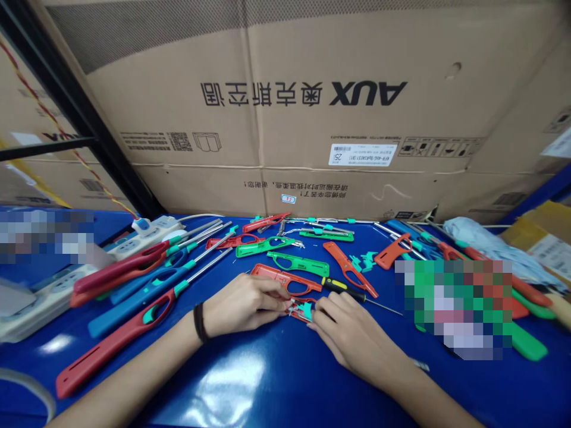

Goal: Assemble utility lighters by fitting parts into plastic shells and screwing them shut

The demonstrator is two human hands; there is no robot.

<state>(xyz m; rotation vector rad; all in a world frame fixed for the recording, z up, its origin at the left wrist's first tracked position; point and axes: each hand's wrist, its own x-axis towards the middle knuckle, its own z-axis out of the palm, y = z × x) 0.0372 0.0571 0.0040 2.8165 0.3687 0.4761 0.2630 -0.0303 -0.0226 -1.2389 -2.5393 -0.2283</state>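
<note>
My left hand [245, 304], with a dark band at its wrist, has its fingertips pinched on the left end of a partly open red lighter casing [295, 315]. My right hand [345, 327] curls its fingers round the right end of that casing. Between the hands a teal trigger piece [306, 310] and small pale parts show in the casing; the fingers hide the rest. Just beyond lie an empty red casing half [267, 272] and a black and yellow screwdriver [343, 288]. Green casing halves [307, 263] lie farther back.
Assembled stick lighters [120, 339] lie at the left, beside white power strips [57, 291]. More lighters [526, 336] lie at the right, next to a blurred patch. An orange casing half [350, 267] and loose teal pieces [368, 260] sit before the large cardboard box [276, 131].
</note>
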